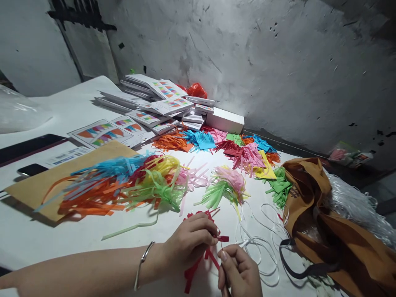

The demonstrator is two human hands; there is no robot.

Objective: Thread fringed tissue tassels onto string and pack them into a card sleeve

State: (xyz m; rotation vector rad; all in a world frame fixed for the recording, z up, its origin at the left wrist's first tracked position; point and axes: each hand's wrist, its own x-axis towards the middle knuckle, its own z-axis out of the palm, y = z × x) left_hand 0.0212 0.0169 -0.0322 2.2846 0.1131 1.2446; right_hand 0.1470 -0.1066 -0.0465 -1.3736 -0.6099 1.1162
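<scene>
My left hand (192,236), with a silver bangle at the wrist, is closed on a red paper tassel (223,238). The tassel's folded end sticks out past the fingertips, and its cut strips hang below and fan out behind the hand. Just to the right, my right hand (240,270) pinches a thin, dark, wire-like piece that reaches up to the folded end; its exact kind is too small to tell. White cord (262,247) lies in loose loops beside my right hand. Pink and green fringed tassels (227,183) lie beyond the hands.
Blue, orange, yellow and green tassels (167,185) cover part of a brown envelope (102,156). More fringed paper (244,154) lies near the wall. Printed cards (170,105) are stacked behind, by a white box (225,119). A brown bag (309,181) stands right; phones (32,170) lie left.
</scene>
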